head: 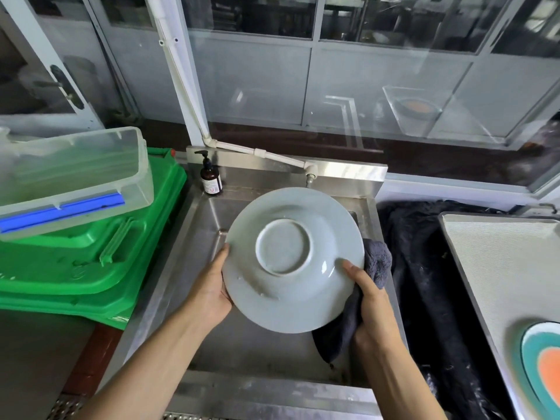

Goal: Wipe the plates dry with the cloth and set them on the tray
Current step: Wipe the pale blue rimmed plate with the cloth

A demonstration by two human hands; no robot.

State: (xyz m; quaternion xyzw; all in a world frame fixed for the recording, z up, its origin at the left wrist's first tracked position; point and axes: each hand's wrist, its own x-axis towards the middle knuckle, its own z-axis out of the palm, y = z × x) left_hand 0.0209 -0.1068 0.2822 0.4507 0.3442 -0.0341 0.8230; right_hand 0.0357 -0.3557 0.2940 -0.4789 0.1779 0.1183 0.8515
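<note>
Currently both hands hold one pale plate [292,259] over the steel sink [194,247], underside toward the camera, foot ring visible, tilted a bit. Left hand [212,291] grips the plate's lower-left rim: thumb lies up along the edge, the other fingers are hidden behind the plate, so their curl can't be read beyond the grip itself. Right hand [371,301] is on the lower-right rim, thumb pressed onto the underside just inside the edge, remaining fingers behind the plate with the dark grey cloth [377,262] bunched between palm and plate; cloth sticks out past the rim on the right and hangs below the hand. A few water drops show near the bottom edge of the underside. Tray [500,262] sits to the right, well apart from the plate, with a teal-and-orange plate [545,365] already lying on its near corner. Brown pump bottle [210,177] stands at the sink's back-left corner; green bins [91,253] and a clear tub [72,171] stack to the left.
</note>
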